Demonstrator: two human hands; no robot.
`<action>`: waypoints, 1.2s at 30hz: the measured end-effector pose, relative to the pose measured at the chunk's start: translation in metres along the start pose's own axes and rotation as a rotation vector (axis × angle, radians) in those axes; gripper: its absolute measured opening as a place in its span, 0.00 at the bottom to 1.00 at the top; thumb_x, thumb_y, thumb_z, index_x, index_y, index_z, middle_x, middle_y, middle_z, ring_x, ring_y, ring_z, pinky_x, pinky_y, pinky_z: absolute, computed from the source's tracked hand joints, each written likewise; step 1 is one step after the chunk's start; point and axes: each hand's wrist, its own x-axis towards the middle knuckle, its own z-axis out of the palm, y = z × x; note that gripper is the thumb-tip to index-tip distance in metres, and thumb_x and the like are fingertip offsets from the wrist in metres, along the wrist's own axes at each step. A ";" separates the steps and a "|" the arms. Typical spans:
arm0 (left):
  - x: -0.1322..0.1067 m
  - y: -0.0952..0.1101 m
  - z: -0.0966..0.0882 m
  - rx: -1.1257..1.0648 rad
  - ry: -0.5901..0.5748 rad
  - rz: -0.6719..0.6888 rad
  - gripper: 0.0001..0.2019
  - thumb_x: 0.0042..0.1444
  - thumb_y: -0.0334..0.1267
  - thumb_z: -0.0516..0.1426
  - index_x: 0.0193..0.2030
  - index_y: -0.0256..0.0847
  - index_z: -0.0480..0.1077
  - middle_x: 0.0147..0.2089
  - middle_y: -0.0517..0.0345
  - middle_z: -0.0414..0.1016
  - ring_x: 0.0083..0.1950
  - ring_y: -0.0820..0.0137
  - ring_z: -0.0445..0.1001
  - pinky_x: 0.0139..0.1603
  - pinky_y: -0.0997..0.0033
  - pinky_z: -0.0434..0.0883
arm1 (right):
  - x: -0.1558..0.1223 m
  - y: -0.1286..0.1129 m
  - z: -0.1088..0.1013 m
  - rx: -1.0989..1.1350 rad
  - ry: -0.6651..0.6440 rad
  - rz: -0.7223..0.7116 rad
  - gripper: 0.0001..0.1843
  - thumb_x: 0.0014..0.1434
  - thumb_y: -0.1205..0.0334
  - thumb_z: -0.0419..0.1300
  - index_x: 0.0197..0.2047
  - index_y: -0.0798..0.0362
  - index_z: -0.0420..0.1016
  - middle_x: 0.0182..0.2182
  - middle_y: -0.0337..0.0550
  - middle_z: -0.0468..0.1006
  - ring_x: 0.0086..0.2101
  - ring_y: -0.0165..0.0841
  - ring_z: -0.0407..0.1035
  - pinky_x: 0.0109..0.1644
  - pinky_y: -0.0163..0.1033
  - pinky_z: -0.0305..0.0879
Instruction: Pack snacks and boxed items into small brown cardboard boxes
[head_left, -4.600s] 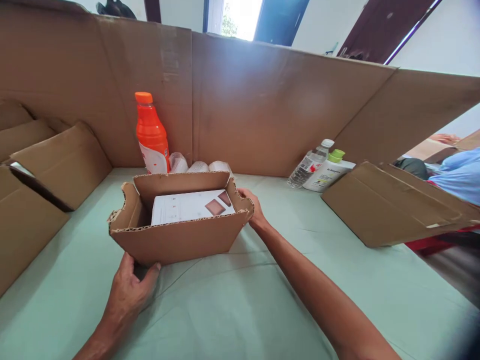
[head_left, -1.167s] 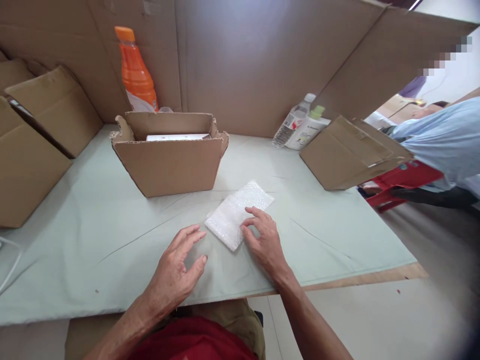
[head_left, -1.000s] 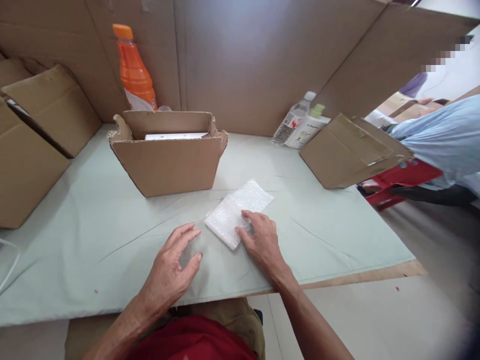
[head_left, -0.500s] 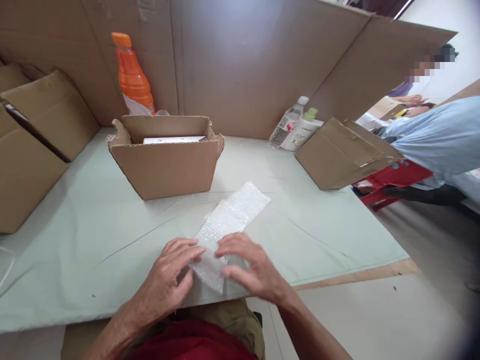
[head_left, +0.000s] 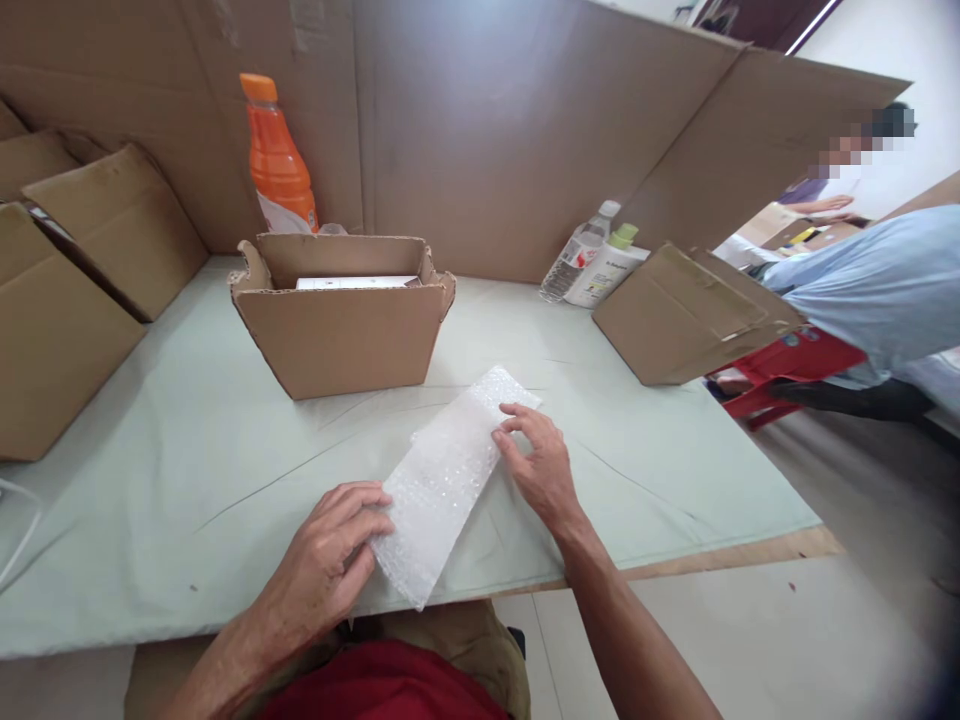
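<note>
Seen from a camera worn on the person's head, the scene runs forward and down across the tabletop (head_left: pixel 187 480) from its near edge. The left hand (head_left: pixel 330 565) and right hand (head_left: pixel 544 470) sit close under the lens at bottom centre, with the lap (head_left: pixel 390 690) at the frame's foot. The view faces the far cardboard wall (head_left: pixel 487 140), which closes off the scene. It takes in boxes (head_left: pixel 52 330) at the left edge. At the right it runs past the wall's end to another person's blue shirt (head_left: pixel 877 290) and the floor (head_left: pixel 787 640).
</note>
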 end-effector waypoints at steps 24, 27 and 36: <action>0.055 -0.026 0.022 0.351 -0.318 0.138 0.22 0.50 0.19 0.55 0.51 0.39 0.72 0.66 0.40 0.67 0.68 0.49 0.63 0.63 0.43 0.67 | 0.010 0.013 0.022 -0.198 -0.288 -0.169 0.12 0.64 0.67 0.58 0.47 0.50 0.80 0.49 0.46 0.80 0.48 0.42 0.70 0.51 0.48 0.60; 0.066 -0.028 0.025 0.359 -0.379 0.210 0.24 0.48 0.18 0.55 0.51 0.39 0.71 0.66 0.41 0.68 0.69 0.49 0.61 0.64 0.44 0.64 | 0.014 0.015 0.019 -0.173 -0.320 -0.170 0.12 0.64 0.66 0.58 0.47 0.49 0.80 0.50 0.46 0.80 0.49 0.43 0.70 0.51 0.49 0.61; 0.094 -0.030 0.052 0.513 -0.364 0.254 0.11 0.64 0.25 0.51 0.33 0.39 0.70 0.36 0.50 0.76 0.41 0.60 0.72 0.44 0.58 0.66 | 0.030 0.020 0.011 -0.181 -0.424 -0.205 0.11 0.62 0.66 0.61 0.45 0.48 0.82 0.49 0.46 0.81 0.48 0.43 0.73 0.52 0.49 0.63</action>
